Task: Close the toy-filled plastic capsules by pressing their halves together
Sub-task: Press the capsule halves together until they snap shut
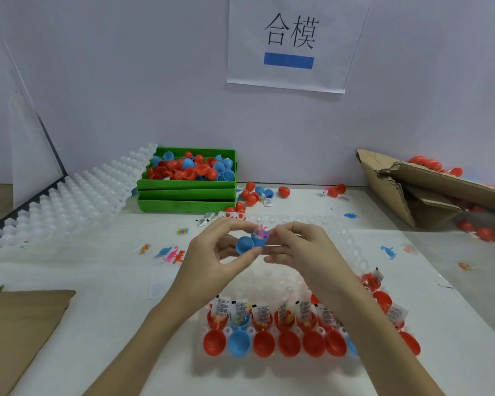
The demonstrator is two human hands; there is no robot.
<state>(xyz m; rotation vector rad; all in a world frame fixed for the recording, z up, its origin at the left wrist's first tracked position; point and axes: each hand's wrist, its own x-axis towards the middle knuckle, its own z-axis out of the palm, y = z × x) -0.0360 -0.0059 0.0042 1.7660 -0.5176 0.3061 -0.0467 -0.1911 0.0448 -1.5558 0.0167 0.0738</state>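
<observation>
Both hands are raised above the table, holding one open blue capsule between them. My left hand (222, 250) pinches the blue cap half (245, 244), which hangs beside the cup. My right hand (300, 247) pinches the blue cup half (261, 237), upright, with pink and orange toys sticking out of its top. Below my wrists a clear plastic tray (272, 284) holds a row of several open capsules (286, 330), mostly red and one blue, each filled with a toy and a white paper slip, caps lying open in front.
A green bin (187, 192) of loose red and blue halves stands at the back. An empty clear tray (69, 201) leans at the left. Torn cardboard (429, 190) sits at the right, a cardboard sheet (17, 332) at the near left. Small toy dinosaurs (170, 255) and closed capsules (283, 192) are scattered about.
</observation>
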